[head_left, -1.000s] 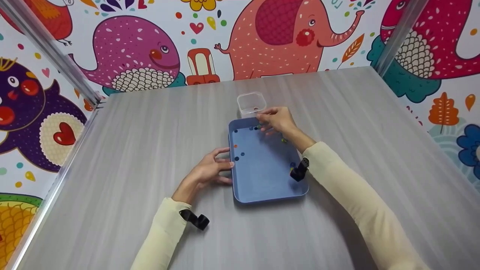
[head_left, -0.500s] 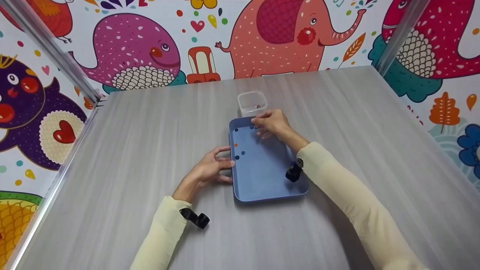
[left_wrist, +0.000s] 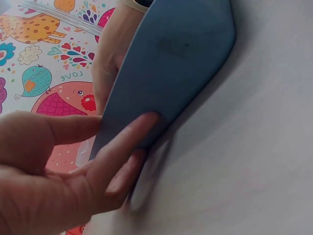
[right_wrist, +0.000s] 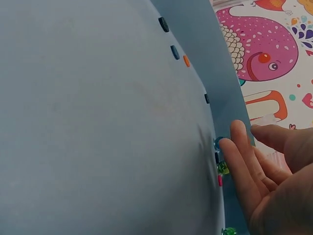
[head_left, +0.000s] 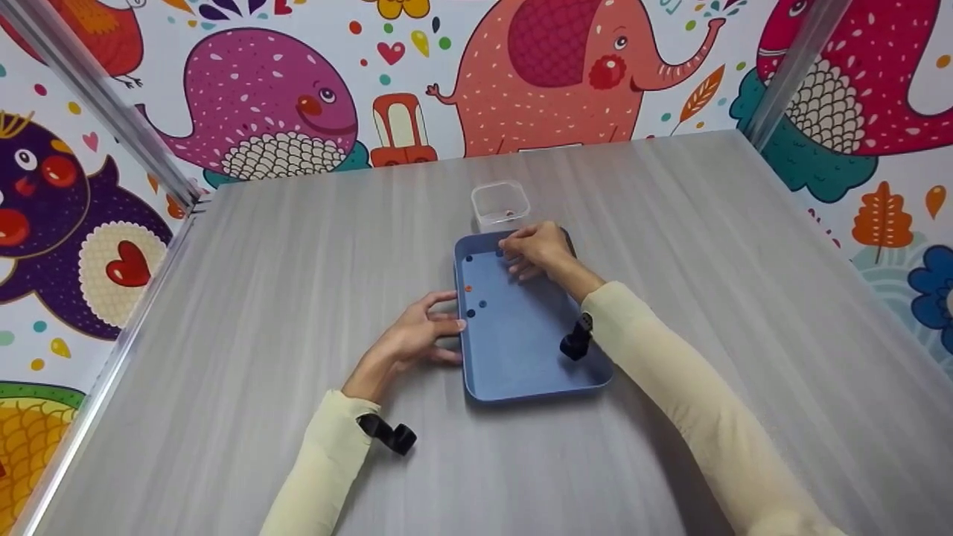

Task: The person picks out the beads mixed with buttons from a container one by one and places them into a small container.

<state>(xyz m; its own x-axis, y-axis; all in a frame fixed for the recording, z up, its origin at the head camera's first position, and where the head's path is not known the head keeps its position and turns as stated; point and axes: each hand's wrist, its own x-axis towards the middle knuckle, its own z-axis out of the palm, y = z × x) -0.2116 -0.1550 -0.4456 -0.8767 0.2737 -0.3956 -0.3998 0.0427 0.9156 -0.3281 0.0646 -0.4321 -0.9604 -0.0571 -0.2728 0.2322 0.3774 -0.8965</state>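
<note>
A shallow blue tray [head_left: 532,357] lies on the table, small coloured discs along its edges. My left hand [head_left: 417,333] grips its left wall; in the left wrist view the fingers [left_wrist: 132,132] press the outer side, with the thumb over the rim. My right hand [head_left: 542,246] hovers over the far end. In the right wrist view its fingers are fairly straight, thumb and fingertips close together, and I see nothing held. Near them are a blue bead [right_wrist: 219,143] and a green bead [right_wrist: 223,168]. An orange disc [right_wrist: 186,61] and a dark disc [right_wrist: 163,24] lie along the wall.
A clear plastic box [head_left: 500,205] stands just beyond the tray's far rim, with a small reddish piece inside. Walls with cartoon prints enclose the grey table [head_left: 320,246] at the back and sides.
My right hand has moved from beside the box's near edge back and slightly left over the tray's far end. The left hand has stayed on the tray wall.
</note>
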